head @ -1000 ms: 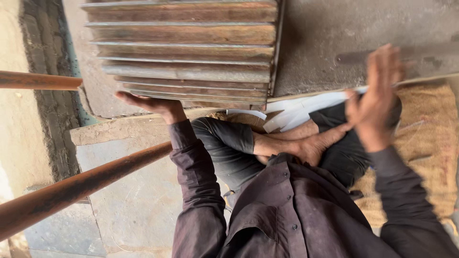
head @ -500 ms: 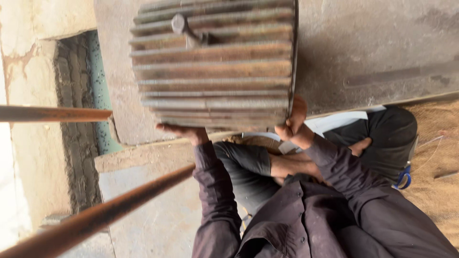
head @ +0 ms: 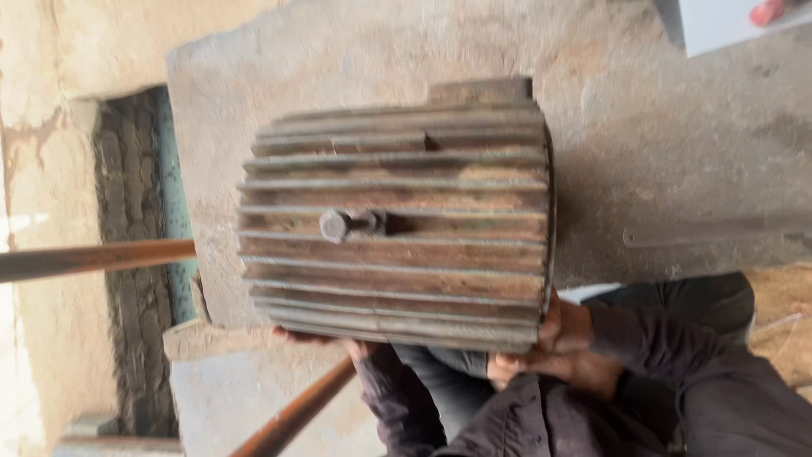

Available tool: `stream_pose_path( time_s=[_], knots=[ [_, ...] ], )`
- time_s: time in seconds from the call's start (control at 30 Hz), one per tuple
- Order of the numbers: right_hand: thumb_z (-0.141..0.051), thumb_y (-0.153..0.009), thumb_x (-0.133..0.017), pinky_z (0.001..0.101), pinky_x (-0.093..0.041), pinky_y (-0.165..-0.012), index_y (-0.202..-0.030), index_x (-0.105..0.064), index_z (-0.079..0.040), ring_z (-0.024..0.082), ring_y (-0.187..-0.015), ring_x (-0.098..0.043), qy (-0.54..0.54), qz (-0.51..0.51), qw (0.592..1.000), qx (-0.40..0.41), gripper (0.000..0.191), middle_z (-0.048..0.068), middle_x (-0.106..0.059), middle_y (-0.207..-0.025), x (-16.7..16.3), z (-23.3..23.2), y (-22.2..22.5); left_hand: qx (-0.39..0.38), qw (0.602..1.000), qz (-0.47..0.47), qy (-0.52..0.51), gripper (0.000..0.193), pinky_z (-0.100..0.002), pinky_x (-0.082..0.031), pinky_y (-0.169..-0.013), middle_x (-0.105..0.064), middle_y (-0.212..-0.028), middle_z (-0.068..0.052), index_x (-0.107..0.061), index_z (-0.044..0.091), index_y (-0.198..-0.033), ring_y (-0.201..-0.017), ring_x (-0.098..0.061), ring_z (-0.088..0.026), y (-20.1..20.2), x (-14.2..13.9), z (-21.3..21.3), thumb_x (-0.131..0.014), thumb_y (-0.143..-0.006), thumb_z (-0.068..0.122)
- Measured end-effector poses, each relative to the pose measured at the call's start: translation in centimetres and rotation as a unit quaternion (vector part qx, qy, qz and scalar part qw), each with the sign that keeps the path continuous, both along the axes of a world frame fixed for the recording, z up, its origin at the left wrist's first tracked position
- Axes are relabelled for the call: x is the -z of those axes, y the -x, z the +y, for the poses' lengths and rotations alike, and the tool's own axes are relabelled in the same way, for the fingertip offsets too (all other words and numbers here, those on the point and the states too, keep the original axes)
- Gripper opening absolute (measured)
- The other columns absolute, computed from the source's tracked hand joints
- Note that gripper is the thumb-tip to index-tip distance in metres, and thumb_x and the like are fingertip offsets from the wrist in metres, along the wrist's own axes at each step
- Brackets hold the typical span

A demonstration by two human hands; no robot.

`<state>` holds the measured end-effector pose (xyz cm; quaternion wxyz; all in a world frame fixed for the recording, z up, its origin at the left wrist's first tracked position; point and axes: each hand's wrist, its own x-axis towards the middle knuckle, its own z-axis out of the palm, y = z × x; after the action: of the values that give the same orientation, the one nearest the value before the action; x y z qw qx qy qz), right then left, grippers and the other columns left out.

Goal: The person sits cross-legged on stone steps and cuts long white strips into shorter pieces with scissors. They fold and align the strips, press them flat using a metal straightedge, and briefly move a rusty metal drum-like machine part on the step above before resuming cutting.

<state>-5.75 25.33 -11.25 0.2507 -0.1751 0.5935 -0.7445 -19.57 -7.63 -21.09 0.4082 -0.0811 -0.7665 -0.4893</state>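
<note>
Concrete floor (head: 677, 144); finned motor housing (head: 397, 228) gripped between both hands (head: 558, 338).

The finned metal casing (head: 397, 224) covers most of both hands: only a strip of the left hand (head: 317, 338) shows under its lower edge, and the fingers of the right hand (head: 562, 338) disappear behind its rim. Both forearms run off the bottom edge. Left of the hands, two rusty bars (head: 93, 258) are cut by the frame.
</note>
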Motion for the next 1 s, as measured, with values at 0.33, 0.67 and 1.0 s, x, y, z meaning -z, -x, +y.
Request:
stream_pose_path(
  time_s=[0.33, 0.67, 1.0],
  knots=[
    [-0.034, -0.107, -0.062, 0.0324, -0.04, -0.059, -0.085, -0.064, -0.002, 0.017, -0.064, -0.058, -0.004, -0.032, 0.999, -0.028, 0.038, 0.005, -0.058, -0.07, -0.4, -1.0, 0.5, 0.033, 0.968, -0.116, -0.218, 0.053, -0.046, -0.061, -0.102, -0.06, -0.138, -0.021, -0.047, -0.003, -0.142, -0.119, -0.066, -0.028, 0.4, -1.3, -0.4, -0.036, -0.113, 0.041],
    [-0.026, -0.108, -0.065, 0.0283, -0.036, -0.056, -0.086, -0.064, -0.002, 0.011, -0.062, -0.055, -0.027, -0.004, 0.991, 0.134, 0.033, 0.002, -0.056, -0.068, -0.4, -4.1, 0.5, 0.183, 0.875, -0.244, -0.377, 0.075, -0.058, -0.044, -0.116, -0.037, -0.162, -0.021, -0.027, 0.012, -0.161, -0.148, -0.045, -0.037, 6.9, -18.9, 4.6, -0.03, -0.101, 0.056],
    [-0.017, -0.109, -0.064, 0.0253, -0.039, -0.061, -0.099, -0.067, -0.001, 0.005, -0.072, -0.056, -0.037, 0.168, 0.798, 0.577, 0.019, -0.004, -0.06, -0.08, -12.7, -2.1, 9.9, 0.251, 0.892, -0.241, -0.288, 0.077, -0.066, -0.03, -0.126, -0.028, -0.169, -0.023, -0.026, 0.01, -0.163, -0.158, -0.032, -0.039, 17.3, -25.8, 8.8, -0.031, -0.104, 0.059]
  ],
)
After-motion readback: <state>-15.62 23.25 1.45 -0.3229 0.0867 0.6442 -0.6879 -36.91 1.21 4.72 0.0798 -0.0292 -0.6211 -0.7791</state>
